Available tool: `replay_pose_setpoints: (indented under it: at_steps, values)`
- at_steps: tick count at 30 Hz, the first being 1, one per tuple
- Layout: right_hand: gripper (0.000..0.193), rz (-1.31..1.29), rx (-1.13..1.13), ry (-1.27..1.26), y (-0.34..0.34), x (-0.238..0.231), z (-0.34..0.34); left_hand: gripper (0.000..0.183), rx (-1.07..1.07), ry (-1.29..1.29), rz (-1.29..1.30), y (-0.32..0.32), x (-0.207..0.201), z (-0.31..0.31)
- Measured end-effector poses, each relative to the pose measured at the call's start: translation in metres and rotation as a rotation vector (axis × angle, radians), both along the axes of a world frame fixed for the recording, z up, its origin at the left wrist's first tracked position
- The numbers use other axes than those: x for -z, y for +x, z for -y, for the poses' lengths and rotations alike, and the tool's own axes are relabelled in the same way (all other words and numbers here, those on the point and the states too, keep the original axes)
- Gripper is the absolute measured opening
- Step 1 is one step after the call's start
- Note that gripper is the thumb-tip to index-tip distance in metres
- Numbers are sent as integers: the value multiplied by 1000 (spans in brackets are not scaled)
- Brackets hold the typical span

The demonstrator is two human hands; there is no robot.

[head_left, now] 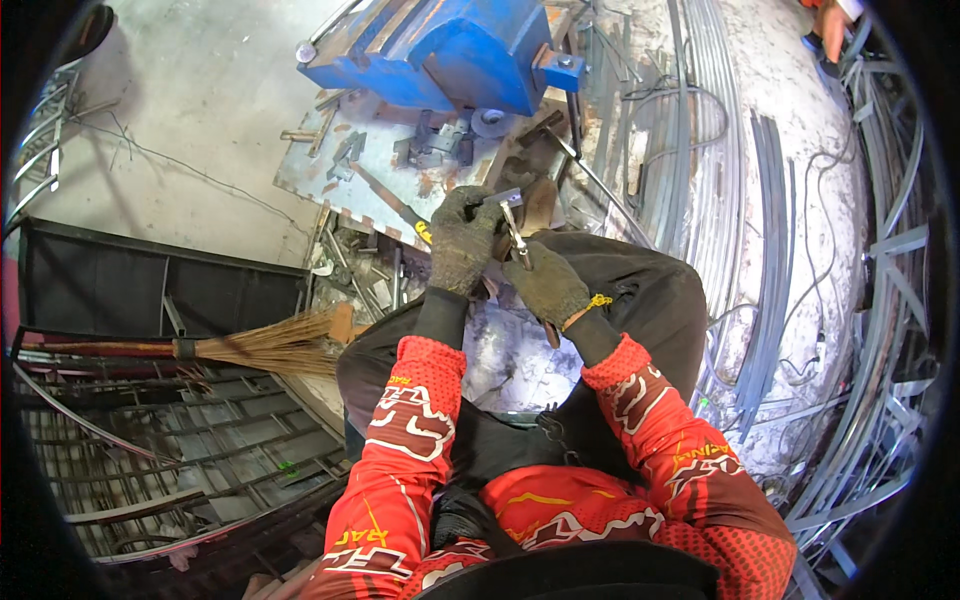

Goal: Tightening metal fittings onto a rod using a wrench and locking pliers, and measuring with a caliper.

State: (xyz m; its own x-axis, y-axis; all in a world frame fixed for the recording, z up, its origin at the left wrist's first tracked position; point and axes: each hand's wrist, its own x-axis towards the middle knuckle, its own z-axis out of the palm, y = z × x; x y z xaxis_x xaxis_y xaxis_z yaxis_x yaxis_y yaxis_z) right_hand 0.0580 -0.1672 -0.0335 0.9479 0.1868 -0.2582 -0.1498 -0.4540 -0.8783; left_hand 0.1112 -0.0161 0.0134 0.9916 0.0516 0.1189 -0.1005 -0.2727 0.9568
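My left hand [462, 242], in a dark grey-green work glove, is closed with its fingertips on a small grey metal piece [497, 197]. My right hand [550, 287], gloved alike with a yellow band at the wrist, is closed round a shiny narrow-shafted hand tool [519, 242]. The tool's upper end meets the metal piece; its exact kind is unclear. A brownish end shows below my right hand. Beside my left hand lies a hammer [392, 200] with a wooden handle and yellow grip end, its head on the metal-topped low table [310, 175].
A big blue vise [470, 55] stands on the table, with loose metal blocks [435, 145] and a grey disc [490, 122] before it. Long steel bars [765, 280] lie at right. A straw broom [270, 340] and a black metal frame [95, 280] are at left. Another person's leg [832, 30] shows far right.
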Motion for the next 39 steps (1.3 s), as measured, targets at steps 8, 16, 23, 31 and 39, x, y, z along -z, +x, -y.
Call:
replay_pose_setpoints:
  at_steps: [8,16,23,31,39]
  values:
    - [44,226,45,30,-1,8,-5,21,-31,-15,-56,2,0,-1]
    - [47,-52,44,100,2,-14,2,28,-8,-53,-2,-13,-11,9]
    - [44,-1,60,37,1,-10,-1,28,50,-50,-35,-9,-14,4]
    - [40,164,78,36,-2,1,-2,24,3,-73,-45,-10,-19,7]
    - [43,147,58,8,0,-7,-1,27,15,-142,-86,-6,-10,-2]
